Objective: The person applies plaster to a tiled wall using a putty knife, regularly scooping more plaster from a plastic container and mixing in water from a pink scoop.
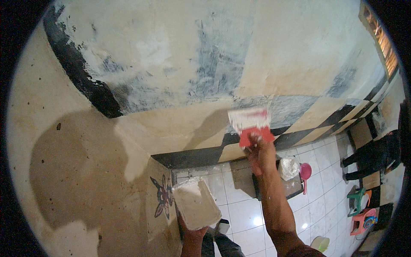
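grasps red scraper (257, 129) by wall (180, 130) with right fingers (254, 139), holds paste tray (210, 197) above floor (246, 212) with left hand (195, 232). seems partly done: shows whitish coat (220, 60) higher up, leaves lowest black squares (192, 157) bare.

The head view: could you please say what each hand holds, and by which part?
The right hand grips a red spreader by its near edge; the left hand, partly hidden, holds a pale tray at its near end.

Glare spots on floor tiles (245, 213) — broad shadow across left wall (81, 171); curved edges.
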A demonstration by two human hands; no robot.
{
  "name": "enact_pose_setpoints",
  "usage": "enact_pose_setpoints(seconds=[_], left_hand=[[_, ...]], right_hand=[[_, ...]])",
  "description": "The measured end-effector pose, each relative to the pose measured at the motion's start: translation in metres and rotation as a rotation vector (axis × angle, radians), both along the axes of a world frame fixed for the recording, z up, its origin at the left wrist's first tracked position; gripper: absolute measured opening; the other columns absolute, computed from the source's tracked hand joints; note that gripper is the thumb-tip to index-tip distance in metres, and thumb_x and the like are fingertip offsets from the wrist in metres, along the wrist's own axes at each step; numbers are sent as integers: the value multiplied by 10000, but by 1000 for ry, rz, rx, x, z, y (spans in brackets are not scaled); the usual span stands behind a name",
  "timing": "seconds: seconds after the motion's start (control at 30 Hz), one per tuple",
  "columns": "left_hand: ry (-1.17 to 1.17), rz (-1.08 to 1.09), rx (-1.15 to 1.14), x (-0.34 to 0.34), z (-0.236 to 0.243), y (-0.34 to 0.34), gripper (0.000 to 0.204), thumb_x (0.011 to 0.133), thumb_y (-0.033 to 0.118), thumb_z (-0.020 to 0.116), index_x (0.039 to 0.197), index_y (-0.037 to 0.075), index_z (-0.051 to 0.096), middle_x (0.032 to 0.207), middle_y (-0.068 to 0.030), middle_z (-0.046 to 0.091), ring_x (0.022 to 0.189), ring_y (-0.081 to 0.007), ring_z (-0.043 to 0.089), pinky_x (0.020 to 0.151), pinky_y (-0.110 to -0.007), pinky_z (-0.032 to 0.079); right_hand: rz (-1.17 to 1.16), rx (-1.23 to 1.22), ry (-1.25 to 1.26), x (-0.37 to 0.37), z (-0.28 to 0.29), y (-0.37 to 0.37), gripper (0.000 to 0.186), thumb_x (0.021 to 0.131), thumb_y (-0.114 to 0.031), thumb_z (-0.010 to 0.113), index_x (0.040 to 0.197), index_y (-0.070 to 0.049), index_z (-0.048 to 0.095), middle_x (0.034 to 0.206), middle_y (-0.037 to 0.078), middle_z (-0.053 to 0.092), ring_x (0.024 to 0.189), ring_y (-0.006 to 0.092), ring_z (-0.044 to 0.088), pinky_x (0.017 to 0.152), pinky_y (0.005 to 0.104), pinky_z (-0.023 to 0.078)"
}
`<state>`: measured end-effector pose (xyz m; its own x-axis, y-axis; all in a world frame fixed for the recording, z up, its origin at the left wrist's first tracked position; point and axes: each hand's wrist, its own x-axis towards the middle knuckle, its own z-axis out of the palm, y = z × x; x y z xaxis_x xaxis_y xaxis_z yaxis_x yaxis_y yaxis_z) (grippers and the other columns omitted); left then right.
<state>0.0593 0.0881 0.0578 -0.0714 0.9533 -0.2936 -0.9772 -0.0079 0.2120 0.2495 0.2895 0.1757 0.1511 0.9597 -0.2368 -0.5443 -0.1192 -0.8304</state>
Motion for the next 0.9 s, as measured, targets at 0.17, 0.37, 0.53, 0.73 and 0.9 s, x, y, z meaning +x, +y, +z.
enact_pose_setpoints(seconds=[0.17,0.37,0.53,0.73,0.9], left_hand=[[-159,-31,-1,-2,-17,-5,595,933,538,441,1385,151,430,1354,-100,518,1226,-339,520,1000,-586,423],[-227,-50,-12,6,-22,-7,605,929,552,440,1383,153,434,1352,-98,520,1223,-340,521,998,-584,423],[-230,-105,-8,7,-15,-3,613,930,564,429,1382,150,435,1354,-101,519,1230,-343,512,1010,-570,416],[-186,-88,-6,17,-16,-1,614,931,562,426,1386,149,431,1361,-102,513,1238,-344,504,1015,-570,411],[-142,-70,-17,13,-26,-2,616,932,561,425,1390,149,427,1367,-104,508,1245,-345,498,1019,-570,406]], right_hand=[[4,23,96,30,-136,0,265,877,-90,566,1138,-53,535,1033,67,609,892,205,600,744,360,502],[-134,-33,76,48,-127,85,147,888,-87,517,1018,-22,541,888,74,598,767,195,603,667,320,522],[-126,89,-43,22,58,107,133,908,-156,520,864,-35,555,793,61,579,690,188,585,633,280,512],[-81,243,-35,57,36,51,107,838,-138,576,898,-57,540,809,104,625,630,217,603,618,343,529],[-176,135,-166,66,-49,14,126,858,-131,578,919,-23,555,811,94,637,658,215,637,582,317,514]])
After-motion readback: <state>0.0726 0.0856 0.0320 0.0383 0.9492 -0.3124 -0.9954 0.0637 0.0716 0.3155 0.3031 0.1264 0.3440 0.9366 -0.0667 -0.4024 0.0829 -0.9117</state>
